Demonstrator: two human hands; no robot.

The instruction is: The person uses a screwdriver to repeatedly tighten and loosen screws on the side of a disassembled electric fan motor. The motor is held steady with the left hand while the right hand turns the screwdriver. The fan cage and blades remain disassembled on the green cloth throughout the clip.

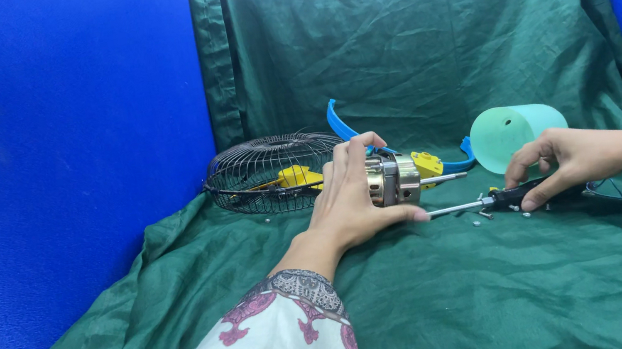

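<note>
My left hand (346,196) grips a small metal fan motor (393,179) with a thin shaft pointing right, held just above the green cloth (465,292). My right hand (569,159) rests on the cloth at the right, fingers closed around the black handle of a screwdriver (500,200) whose metal shank points left toward the motor. A few tiny screws (486,214) lie near the screwdriver tip.
A black wire fan guard (260,170) lies behind the motor with yellow parts (296,175) in it. A blue curved plastic piece (340,123), another yellow part (427,163) and a mint-green cylindrical housing (514,132) lie at the back. Blue walls flank the draped cloth.
</note>
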